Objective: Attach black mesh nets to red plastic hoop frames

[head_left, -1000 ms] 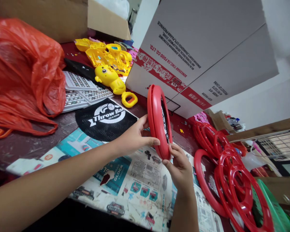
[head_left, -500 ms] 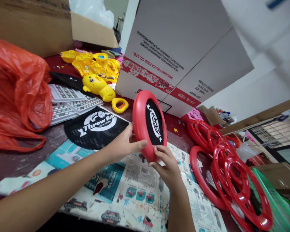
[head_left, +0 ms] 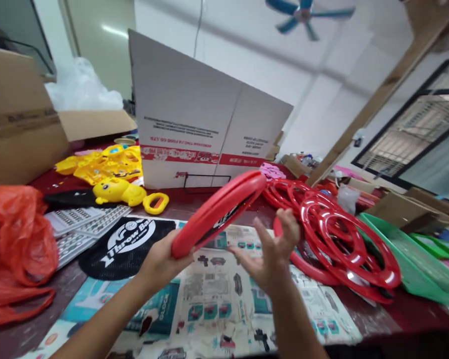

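My left hand grips the lower left edge of a red ring with a black printed mesh in its middle. The ring is held tilted above the printed cardboard sheet, its far end raised to the right. Off the ring, with fingers spread, is my right hand, just to its lower right. To the left lies a black mesh piece with white "Throw Ball" lettering. A pile of red plastic rings lies to the right of my right hand.
An orange-red plastic bag sits at the left, near trays of button cells. Behind are a yellow toy, yellow shells and a large white carton. A green basket stands at the right.
My right hand has let go of the ring and opened. The ring has tipped from near upright to leaning right, still in my left hand. The view has swung up, showing a fan.
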Available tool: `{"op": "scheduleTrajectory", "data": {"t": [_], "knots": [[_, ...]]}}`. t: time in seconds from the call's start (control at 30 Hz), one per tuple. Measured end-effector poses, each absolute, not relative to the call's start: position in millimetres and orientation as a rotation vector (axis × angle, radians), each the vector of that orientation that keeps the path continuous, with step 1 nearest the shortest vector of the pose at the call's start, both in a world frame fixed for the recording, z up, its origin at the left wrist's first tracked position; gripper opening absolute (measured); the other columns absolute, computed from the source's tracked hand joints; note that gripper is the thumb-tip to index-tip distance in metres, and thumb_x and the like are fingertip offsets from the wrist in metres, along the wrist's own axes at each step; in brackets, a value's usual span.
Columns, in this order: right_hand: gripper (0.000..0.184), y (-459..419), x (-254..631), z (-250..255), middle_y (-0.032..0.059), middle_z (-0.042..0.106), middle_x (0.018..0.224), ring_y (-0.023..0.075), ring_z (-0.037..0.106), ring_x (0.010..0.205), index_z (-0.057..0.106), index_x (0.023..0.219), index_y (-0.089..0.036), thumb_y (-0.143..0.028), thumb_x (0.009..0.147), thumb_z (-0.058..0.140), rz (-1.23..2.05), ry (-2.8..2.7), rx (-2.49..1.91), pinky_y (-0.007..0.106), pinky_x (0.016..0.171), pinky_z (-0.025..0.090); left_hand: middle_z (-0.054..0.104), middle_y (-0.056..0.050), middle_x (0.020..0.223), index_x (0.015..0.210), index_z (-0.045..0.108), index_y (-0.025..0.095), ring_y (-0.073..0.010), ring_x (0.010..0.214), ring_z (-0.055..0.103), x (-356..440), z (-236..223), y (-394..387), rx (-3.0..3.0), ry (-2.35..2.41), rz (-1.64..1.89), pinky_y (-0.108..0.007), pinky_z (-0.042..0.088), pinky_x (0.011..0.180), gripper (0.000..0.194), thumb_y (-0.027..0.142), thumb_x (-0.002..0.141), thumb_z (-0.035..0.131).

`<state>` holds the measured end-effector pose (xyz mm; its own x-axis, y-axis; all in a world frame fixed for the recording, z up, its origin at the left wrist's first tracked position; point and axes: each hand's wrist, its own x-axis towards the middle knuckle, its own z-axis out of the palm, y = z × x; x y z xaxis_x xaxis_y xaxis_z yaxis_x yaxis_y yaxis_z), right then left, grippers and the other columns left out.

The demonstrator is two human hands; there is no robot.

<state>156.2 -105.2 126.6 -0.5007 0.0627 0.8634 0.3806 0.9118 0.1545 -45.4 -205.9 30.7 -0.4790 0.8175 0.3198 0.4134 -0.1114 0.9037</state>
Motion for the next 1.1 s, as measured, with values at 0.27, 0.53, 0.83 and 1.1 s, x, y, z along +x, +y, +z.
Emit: {"op": "scheduleTrajectory", "data": {"t": [0.27, 0.53, 0.83, 1.1], "knots": [[0.016, -122, 203, 220, 0.0065, 0.069, 0.086, 0.0202, 0.060, 0.077, 0.065, 0.093, -0.017, -0.031, 0.085, 0.065, -0.588, -2.854, -0.046, 0.037, 0.076, 0.046, 0.074, -0.005, 0.107, 0.107, 0.066, 0.028, -0.0282, 0.097, 0.070, -47, 6, -237, 1.942, 1.659, 1.440, -0.038, 0.056, 0.089, 0.034, 0.031, 0.073, 0.070], [0.020, -134, 205, 202, 0.0037, 0.061, 0.077, 0.0158, 0.048, 0.065, 0.061, 0.076, -0.018, -0.030, 0.091, 0.055, -0.740, -2.767, 0.199, 0.032, 0.069, 0.041, 0.063, -0.011, 0.128, 0.129, 0.050, 0.024, -0.0297, 0.118, 0.059, -34, 51, -261, 2.252, 1.799, 1.247, -0.045, 0.048, 0.102, 0.049, 0.028, 0.082, 0.060], [0.029, -168, 182, 181, 0.0058, 0.059, 0.072, 0.0185, 0.050, 0.065, 0.062, 0.081, -0.011, -0.035, 0.093, 0.051, -0.573, -2.543, 0.042, 0.034, 0.063, 0.037, 0.070, -0.005, 0.075, 0.095, 0.064, 0.023, -0.0214, 0.065, 0.063, 0, 111, -259, 2.737, 2.067, 1.904, -0.035, 0.047, 0.063, 0.019, 0.018, 0.082, 0.052], [0.026, -159, 204, 178, 0.0049, 0.061, 0.077, 0.0175, 0.051, 0.069, 0.060, 0.081, -0.015, -0.037, 0.076, 0.073, -0.301, -2.733, -0.203, 0.030, 0.064, 0.040, 0.068, -0.003, 0.065, 0.078, 0.071, 0.017, -0.0168, 0.060, 0.062, -53, 96, -269, 2.547, 2.005, 2.201, -0.031, 0.051, 0.061, 0.023, 0.010, 0.077, 0.049]]}}
